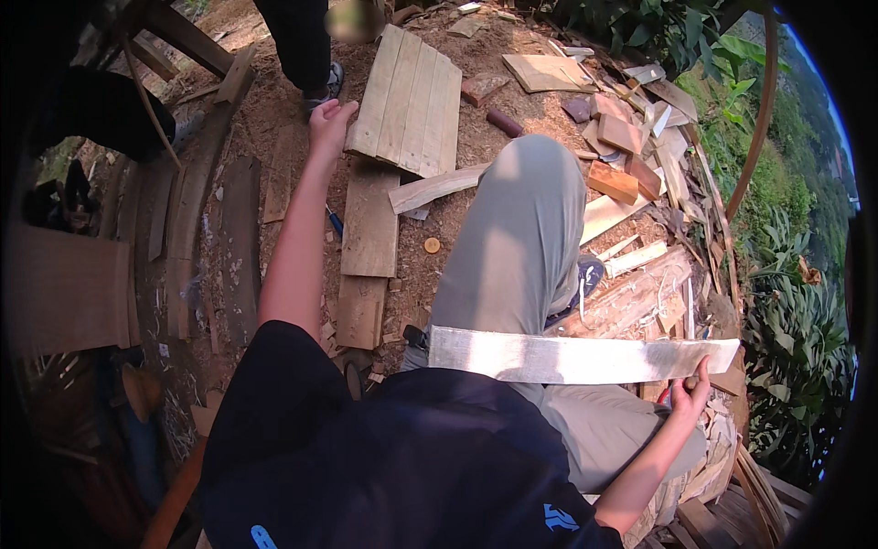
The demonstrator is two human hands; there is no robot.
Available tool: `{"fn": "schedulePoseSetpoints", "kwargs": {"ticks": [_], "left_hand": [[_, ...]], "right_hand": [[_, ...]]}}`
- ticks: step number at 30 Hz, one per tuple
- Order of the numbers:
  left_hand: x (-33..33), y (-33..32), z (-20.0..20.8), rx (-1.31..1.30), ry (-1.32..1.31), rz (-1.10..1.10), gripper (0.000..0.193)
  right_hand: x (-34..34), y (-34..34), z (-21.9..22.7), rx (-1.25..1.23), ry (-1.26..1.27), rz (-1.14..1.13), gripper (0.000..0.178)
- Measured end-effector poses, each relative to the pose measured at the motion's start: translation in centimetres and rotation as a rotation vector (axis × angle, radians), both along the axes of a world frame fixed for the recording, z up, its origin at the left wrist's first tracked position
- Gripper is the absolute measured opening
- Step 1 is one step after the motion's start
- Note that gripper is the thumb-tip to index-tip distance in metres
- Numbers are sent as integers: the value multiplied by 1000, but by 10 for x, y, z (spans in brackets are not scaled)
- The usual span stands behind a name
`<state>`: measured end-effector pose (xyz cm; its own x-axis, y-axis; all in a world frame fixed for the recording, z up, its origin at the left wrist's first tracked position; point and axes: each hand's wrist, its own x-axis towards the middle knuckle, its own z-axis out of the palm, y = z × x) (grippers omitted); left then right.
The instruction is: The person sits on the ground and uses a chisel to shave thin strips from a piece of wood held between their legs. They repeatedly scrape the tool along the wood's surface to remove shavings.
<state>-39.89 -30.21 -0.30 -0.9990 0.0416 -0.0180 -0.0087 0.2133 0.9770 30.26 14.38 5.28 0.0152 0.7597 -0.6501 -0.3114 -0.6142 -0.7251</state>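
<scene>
My left arm reaches out to the far left. Its hand (331, 128) is closed, fingertips at the left edge of a wooden panel (407, 101) made of several joined strips. The panel sits slightly raised over a plank (369, 220) on the ground. My right hand (692, 389) grips the right end of a long, pale, thin board (585, 357), thumb on top and the other fingers partly hidden beneath. That board lies across my lap, one end near my waist. My bent knee (530, 183) stands between the panel and the scrap wood.
A person's leg (297, 46) and shoe stand beyond the panel. Wood blocks (622, 135) and offcuts are heaped at the right, near green plants (796, 311) on a slope. Long planks (240, 247) lie at the left. A round wooden disc (432, 245) rests on the sawdust-covered ground.
</scene>
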Motion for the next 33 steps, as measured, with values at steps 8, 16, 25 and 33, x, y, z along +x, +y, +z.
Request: {"fn": "schedulePoseSetpoints", "kwargs": {"ticks": [8,16,25,33], "left_hand": [[-83,40,-42,-451,-236,-303,51],[-75,27,-64,-786,96,-244,43],[-37,48,-42,-768,44,-239,39],[-5,42,-35,-821,162,-300,37]], "right_hand": [[8,-24,-2,98,80,49,46],[4,-32,2,25,25,44,48],[4,-21,6,67,7,40,45],[7,-24,7,105,-11,20,45]]}}
